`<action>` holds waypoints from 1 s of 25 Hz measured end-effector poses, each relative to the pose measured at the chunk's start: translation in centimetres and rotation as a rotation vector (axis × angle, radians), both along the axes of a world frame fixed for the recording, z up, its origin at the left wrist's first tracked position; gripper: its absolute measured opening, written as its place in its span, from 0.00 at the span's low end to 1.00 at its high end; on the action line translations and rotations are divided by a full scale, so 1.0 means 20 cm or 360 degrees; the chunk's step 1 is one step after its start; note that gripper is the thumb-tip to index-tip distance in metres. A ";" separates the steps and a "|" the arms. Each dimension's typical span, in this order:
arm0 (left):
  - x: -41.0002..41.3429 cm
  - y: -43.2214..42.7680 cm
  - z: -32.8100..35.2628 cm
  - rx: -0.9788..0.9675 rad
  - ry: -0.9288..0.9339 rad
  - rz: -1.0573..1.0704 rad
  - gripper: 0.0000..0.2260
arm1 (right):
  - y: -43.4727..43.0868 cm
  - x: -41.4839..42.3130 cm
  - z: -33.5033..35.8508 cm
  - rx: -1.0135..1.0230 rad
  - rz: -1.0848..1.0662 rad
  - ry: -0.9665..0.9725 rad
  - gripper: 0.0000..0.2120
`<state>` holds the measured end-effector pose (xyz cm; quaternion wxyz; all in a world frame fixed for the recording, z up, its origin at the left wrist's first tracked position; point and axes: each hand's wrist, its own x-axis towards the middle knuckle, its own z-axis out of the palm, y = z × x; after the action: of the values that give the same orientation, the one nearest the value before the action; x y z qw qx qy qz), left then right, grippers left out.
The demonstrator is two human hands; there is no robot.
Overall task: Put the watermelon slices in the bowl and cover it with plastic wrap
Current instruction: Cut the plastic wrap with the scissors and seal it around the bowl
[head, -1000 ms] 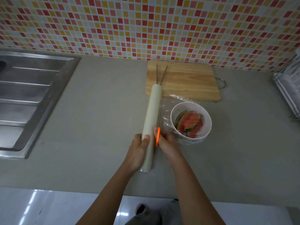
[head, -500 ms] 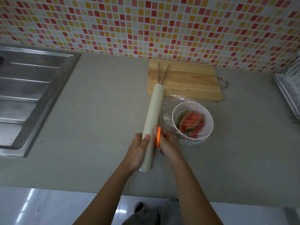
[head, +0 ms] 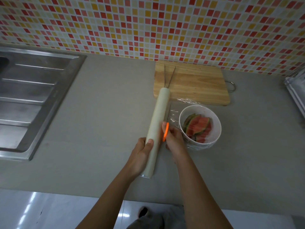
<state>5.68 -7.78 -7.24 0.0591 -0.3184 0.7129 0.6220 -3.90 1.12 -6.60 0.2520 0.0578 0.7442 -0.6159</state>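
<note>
Head | L hand [head: 142, 154] grips wrap roll [head: 158, 119] | R hand [head: 175, 139] grips orange knife [head: 165, 133] | bowl [head: 218, 128] w/ slices [head: 198, 126] just right

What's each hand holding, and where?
Left hand grips the plastic wrap roll near its closer end; right hand holds an orange-handled tool by its handle.

counter [head: 102, 113]: grey, matt, stone-like. sink [head: 33, 96]: brushed metal, dull sheen. cutting board [head: 198, 83]: pale wood, visible grain, with a metal loop [head: 232, 85] at its end. tongs [head: 170, 76] on it: thin bare metal. roll [head: 160, 116] in my left hand [head: 142, 156]: cream, smooth, matt. film [head: 174, 113] beside the bowl [head: 217, 129]: clear plastic, glossy, crinkled. bowl: white, smooth; plastic or ceramic, i cannot tell. orange handle [head: 165, 133] in my right hand [head: 175, 139]: smooth plastic. wall [head: 148, 22]: small glossy mosaic tiles. floor [head: 49, 212]: polished, reflective.
</note>
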 end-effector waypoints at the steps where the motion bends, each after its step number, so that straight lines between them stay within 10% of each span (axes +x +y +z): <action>1: 0.01 -0.01 0.00 -0.0005 -0.0004 0.0000 0.15 | -0.01 -0.01 0.01 -0.0011 0.0004 -0.0016 0.15; 25: 0.11 -0.23 0.09 -0.0020 -0.0074 -0.0138 0.12 | -0.25 -0.19 0.03 -0.0095 -0.0182 -0.0063 0.18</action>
<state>7.81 -12.39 -5.51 0.1006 -0.3020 0.7282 0.6069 -7.77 -3.95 -6.02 0.2328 0.1049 0.7158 -0.6500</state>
